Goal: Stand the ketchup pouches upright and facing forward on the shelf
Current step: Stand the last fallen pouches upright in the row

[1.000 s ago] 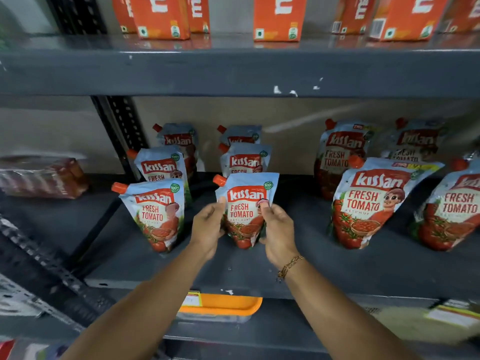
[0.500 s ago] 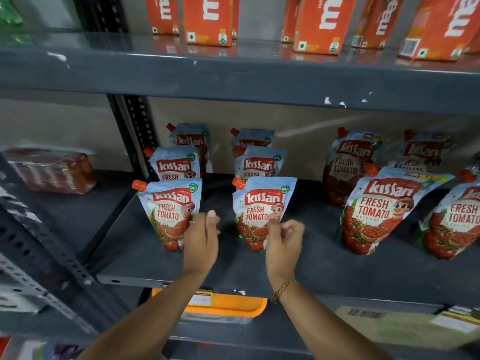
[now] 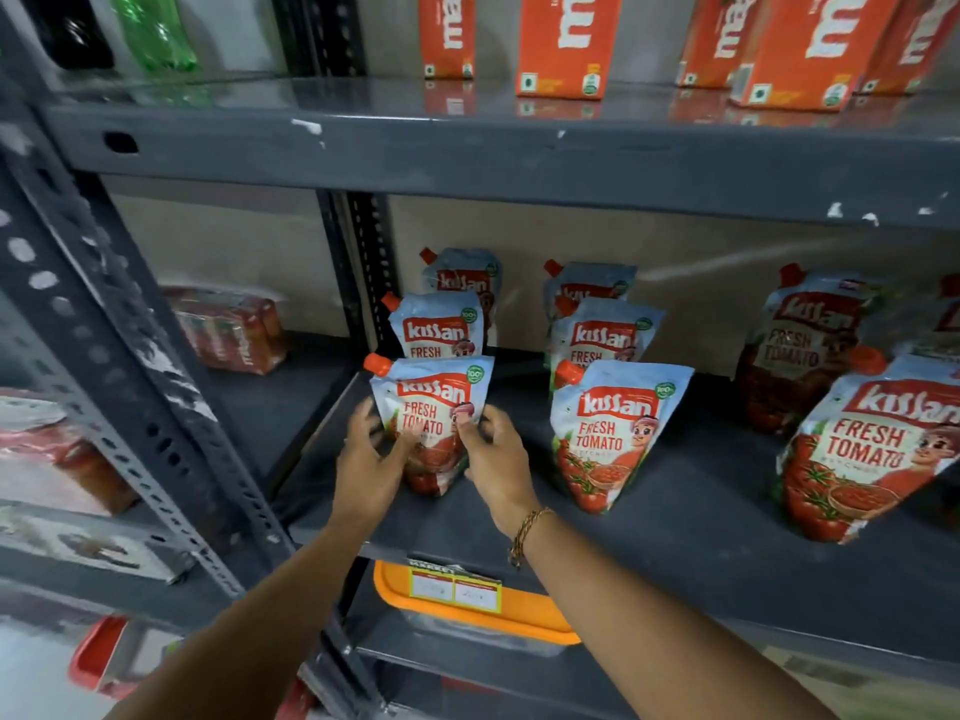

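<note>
Blue-and-red Kissan ketchup pouches with orange caps stand in rows on the grey shelf (image 3: 675,522). My left hand (image 3: 369,454) and my right hand (image 3: 493,459) grip the two sides of the front-left pouch (image 3: 434,407), which stands upright with its label facing me. Two more pouches (image 3: 439,330) line up behind it. The middle row's front pouch (image 3: 613,428) stands upright and free, with others behind it. Larger pouches (image 3: 872,449) lean at the right.
A grey perforated upright (image 3: 130,407) runs down the left. Orange juice cartons (image 3: 566,39) stand on the shelf above. Wrapped red packs (image 3: 228,324) lie on the left bay. An orange-lidded tub (image 3: 467,610) sits below, behind a price label (image 3: 454,587).
Both hands let go of the middle front pouch and moved left onto the front-left pouch, which they now grip. The view has shifted left and closer.
</note>
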Motion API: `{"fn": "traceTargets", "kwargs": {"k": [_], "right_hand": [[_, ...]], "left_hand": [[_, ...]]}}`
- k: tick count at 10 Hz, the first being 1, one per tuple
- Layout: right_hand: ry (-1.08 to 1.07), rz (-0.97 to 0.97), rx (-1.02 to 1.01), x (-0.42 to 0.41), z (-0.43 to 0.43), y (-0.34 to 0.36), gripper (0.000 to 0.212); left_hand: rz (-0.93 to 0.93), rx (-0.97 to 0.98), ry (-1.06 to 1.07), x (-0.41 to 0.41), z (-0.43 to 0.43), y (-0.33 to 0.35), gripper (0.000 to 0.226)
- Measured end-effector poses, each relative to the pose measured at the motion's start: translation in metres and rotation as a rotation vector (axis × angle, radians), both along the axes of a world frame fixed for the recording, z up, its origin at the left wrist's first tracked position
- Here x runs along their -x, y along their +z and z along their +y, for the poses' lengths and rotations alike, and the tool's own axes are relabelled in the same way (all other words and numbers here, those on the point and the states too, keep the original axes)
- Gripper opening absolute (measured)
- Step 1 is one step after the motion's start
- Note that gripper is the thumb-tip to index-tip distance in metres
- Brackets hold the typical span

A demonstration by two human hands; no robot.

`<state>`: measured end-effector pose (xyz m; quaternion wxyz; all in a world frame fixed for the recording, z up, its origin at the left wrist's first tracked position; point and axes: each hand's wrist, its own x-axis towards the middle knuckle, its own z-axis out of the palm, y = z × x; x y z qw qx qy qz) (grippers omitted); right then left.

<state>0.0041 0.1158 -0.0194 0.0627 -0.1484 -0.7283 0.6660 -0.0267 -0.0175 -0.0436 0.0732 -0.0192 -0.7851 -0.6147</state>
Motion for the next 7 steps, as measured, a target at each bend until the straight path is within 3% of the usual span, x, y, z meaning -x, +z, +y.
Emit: {"fn": "traceTargets", "kwargs": {"k": [3,7], "right_hand": [[-0.024,0.017,0.001,0.005,0.0,0.001,0.039],[-0.008,0.01,-0.023,-0.002,0.0,0.006,0.039]], "left_hand": [[-0.057,-0.002,-0.015,0.006,-0.004,-0.001,0.056],[-0.022,-0.006,-0.014,-0.004,0.002,0.002,0.062]]}}
